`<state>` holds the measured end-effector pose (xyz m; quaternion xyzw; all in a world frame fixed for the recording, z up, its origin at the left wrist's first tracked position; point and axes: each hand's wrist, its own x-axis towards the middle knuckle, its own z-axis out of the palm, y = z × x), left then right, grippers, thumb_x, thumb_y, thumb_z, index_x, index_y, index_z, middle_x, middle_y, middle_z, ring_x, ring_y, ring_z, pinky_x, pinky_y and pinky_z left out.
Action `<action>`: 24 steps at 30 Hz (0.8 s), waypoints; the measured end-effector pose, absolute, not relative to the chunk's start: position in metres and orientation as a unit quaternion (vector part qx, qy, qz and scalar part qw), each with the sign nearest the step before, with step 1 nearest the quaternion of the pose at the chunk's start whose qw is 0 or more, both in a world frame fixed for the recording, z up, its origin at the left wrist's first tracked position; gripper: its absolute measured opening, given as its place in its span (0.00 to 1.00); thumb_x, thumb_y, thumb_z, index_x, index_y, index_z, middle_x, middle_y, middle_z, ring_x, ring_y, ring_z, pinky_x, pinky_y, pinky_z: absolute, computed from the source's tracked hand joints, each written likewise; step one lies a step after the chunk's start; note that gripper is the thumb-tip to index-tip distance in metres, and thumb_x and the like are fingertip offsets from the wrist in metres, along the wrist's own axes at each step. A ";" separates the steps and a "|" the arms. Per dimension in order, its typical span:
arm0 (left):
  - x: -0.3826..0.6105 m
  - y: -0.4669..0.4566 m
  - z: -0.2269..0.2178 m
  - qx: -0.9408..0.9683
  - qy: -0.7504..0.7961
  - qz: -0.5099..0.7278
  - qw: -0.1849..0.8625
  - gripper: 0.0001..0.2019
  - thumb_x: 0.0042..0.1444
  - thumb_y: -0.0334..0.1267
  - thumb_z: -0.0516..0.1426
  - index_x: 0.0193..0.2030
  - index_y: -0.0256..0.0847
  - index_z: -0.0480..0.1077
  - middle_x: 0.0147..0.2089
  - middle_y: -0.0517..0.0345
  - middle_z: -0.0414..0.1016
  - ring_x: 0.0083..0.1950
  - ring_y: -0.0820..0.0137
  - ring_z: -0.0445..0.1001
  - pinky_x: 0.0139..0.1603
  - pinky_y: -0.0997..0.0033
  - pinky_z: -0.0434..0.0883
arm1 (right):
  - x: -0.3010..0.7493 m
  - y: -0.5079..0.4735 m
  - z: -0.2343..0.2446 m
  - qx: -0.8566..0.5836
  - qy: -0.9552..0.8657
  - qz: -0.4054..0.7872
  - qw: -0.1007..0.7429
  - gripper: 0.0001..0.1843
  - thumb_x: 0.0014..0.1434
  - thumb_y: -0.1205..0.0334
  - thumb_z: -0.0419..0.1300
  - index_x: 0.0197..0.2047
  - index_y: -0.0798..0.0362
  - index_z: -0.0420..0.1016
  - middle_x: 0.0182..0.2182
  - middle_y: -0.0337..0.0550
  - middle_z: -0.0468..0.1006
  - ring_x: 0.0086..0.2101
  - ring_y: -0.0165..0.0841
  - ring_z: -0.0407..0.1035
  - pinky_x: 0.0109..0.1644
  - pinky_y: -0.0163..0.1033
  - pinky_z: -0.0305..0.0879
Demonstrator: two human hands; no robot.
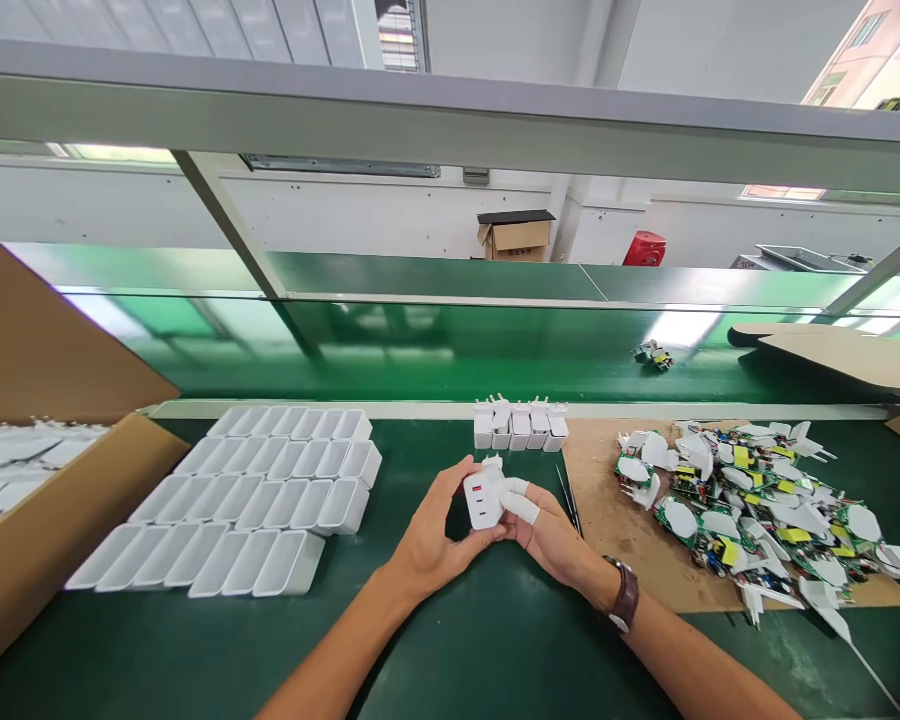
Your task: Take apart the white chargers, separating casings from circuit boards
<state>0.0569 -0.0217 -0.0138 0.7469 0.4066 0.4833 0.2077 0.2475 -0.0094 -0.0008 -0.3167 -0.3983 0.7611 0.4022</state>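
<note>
Between both hands I hold a white charger (483,500), its face with a red port and smaller slots turned toward me. My left hand (436,535) grips it from the left, thumb below and fingers at the upper edge. My right hand (544,525) closes on its right side; white covers wrap some of its fingertips. Just beyond the hands stands a row of several white chargers (520,428) with prongs pointing up. A pair of dark tweezers (570,498) lies right of my right hand.
Rows of open white plastic casings (247,490) lie on the left. Circuit board assemblies (750,510) are heaped on a brown cardboard sheet (607,480) to the right. A cardboard box (67,520) of white parts stands far left. One loose assembly (653,355) sits on the green conveyor (420,350).
</note>
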 end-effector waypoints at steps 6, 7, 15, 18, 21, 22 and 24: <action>0.062 -0.021 -0.008 0.770 0.358 0.519 0.097 0.34 0.59 0.46 0.67 0.69 0.44 0.61 0.58 0.43 0.76 0.56 0.56 0.77 0.54 0.54 0.79 | 0.243 -0.015 0.007 -0.308 -0.355 0.788 0.398 0.19 0.57 0.47 0.70 0.42 0.53 0.78 0.35 0.45 0.82 0.39 0.39 0.77 0.47 0.48 0.72; 0.062 -0.021 -0.007 0.772 0.357 0.518 0.093 0.35 0.59 0.45 0.68 0.69 0.43 0.61 0.57 0.42 0.76 0.55 0.56 0.77 0.54 0.55 0.79 | 0.243 -0.015 0.008 -0.310 -0.356 0.788 0.396 0.20 0.57 0.46 0.70 0.42 0.54 0.79 0.35 0.45 0.82 0.39 0.40 0.77 0.47 0.48 0.72; 0.062 -0.022 -0.004 0.779 0.351 0.514 0.081 0.34 0.59 0.45 0.67 0.69 0.44 0.62 0.56 0.42 0.75 0.53 0.57 0.78 0.52 0.56 0.80 | 0.242 -0.014 0.010 -0.316 -0.366 0.784 0.389 0.20 0.57 0.46 0.69 0.43 0.53 0.79 0.37 0.47 0.83 0.42 0.43 0.78 0.50 0.50 0.73; 0.060 -0.022 -0.004 0.776 0.363 0.508 0.084 0.37 0.56 0.50 0.69 0.68 0.43 0.62 0.55 0.42 0.75 0.53 0.56 0.78 0.52 0.55 0.80 | 0.243 -0.012 0.006 -0.340 -0.411 0.749 0.393 0.21 0.59 0.43 0.67 0.45 0.52 0.78 0.40 0.47 0.82 0.43 0.43 0.77 0.49 0.51 0.74; 0.059 -0.022 -0.004 0.758 0.396 0.506 0.111 0.40 0.51 0.56 0.70 0.67 0.43 0.63 0.56 0.42 0.75 0.56 0.53 0.77 0.55 0.50 0.79 | 0.246 -0.012 0.000 -0.412 -0.518 0.617 0.426 0.20 0.58 0.48 0.68 0.49 0.49 0.76 0.44 0.46 0.81 0.44 0.42 0.76 0.52 0.50 0.73; 0.059 -0.022 -0.004 0.750 0.406 0.507 0.124 0.40 0.51 0.56 0.70 0.66 0.43 0.64 0.57 0.42 0.75 0.58 0.53 0.77 0.56 0.49 0.79 | 0.247 -0.013 -0.002 -0.437 -0.561 0.556 0.430 0.20 0.57 0.52 0.69 0.50 0.49 0.75 0.44 0.46 0.80 0.44 0.41 0.75 0.53 0.50 0.72; 0.060 -0.021 -0.003 0.739 0.418 0.506 0.148 0.32 0.56 0.50 0.69 0.64 0.45 0.67 0.59 0.43 0.75 0.59 0.54 0.77 0.58 0.51 0.78 | 0.250 -0.014 -0.007 -0.471 -0.638 0.440 0.421 0.19 0.57 0.58 0.68 0.52 0.49 0.74 0.44 0.46 0.78 0.44 0.40 0.73 0.54 0.51 0.71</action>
